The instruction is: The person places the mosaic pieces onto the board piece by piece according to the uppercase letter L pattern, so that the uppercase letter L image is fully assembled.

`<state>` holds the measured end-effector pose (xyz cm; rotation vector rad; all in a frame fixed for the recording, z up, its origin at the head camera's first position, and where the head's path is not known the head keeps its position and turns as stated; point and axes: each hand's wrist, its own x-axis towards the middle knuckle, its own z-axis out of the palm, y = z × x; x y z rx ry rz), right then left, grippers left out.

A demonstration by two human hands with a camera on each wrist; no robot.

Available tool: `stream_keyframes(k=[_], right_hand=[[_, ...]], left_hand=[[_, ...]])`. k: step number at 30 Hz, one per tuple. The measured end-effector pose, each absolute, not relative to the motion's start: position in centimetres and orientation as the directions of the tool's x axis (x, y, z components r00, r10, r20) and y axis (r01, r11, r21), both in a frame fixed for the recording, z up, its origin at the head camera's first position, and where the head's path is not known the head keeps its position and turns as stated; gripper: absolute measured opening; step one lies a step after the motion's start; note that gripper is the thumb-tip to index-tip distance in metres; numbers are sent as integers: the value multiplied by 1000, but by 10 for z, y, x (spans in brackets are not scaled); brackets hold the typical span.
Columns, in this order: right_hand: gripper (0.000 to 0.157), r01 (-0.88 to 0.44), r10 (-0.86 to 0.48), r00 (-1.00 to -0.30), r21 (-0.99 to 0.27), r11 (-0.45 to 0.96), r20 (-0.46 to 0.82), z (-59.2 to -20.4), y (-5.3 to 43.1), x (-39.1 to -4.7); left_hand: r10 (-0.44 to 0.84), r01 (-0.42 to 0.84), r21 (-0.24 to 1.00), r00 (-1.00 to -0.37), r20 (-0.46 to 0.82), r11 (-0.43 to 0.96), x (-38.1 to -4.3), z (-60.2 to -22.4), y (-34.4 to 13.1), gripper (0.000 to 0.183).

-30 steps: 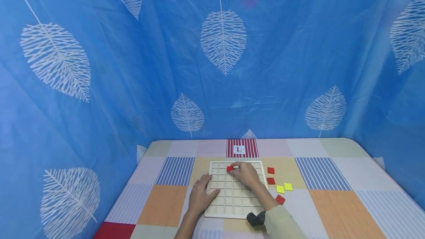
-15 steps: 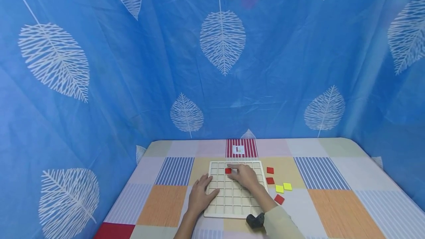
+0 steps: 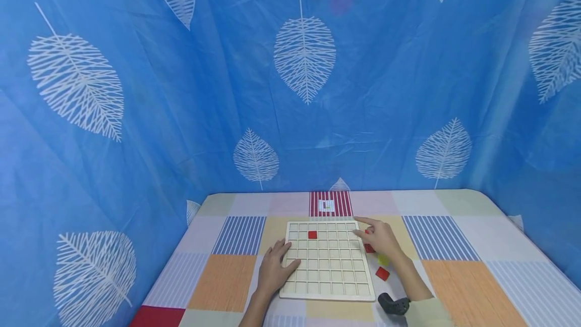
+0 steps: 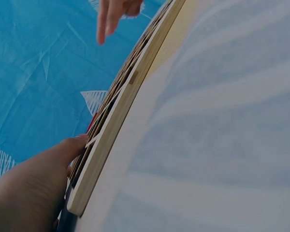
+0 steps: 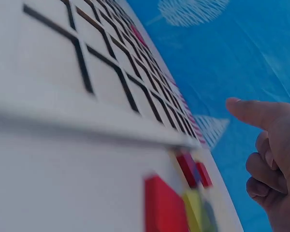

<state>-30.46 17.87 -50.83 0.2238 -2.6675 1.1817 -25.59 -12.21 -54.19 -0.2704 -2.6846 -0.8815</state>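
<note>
A pale wooden grid board [image 3: 327, 299] lies on the patterned cloth. One square red tile [image 3: 312, 235] sits in a cell near the board's far side. My left hand [image 3: 272, 269] rests at the board's left edge, its thumb [image 4: 76, 145] on the grid and its other fingers along the edge. Just off the far right corner, my right hand [image 3: 381, 238] hovers with index finger and thumb stretched out and the other fingers folded in, nothing between them. Beneath it lie red tiles [image 3: 382, 273] and a yellow tile [image 3: 383, 260], partly hidden by the hand.
A small printed grid card [image 3: 327, 205] lies on the red-striped patch behind the board. Blue curtains [image 3: 363, 90] with white leaf prints surround the table on the far side and both flanks. A dark wrist device [image 3: 394, 304] is strapped at the right sleeve.
My right hand has let go of the red tile, which stays in a board cell, and has swung right off the grid towards the loose tiles. My left hand has not moved.
</note>
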Motion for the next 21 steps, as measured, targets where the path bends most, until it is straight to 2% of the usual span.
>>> stream_keyframes(k=[6, 21], right_hand=[[43, -112, 25, -984, -728, 676, 174, -512, 214, -302], [34, -98, 23, -983, -621, 778, 184, -536, 219, -307]], left_hand=[[90, 281, 544, -932, 352, 790, -256, -543, -122, 58], [91, 281, 538, -932, 352, 795, -257, -545, -122, 58]])
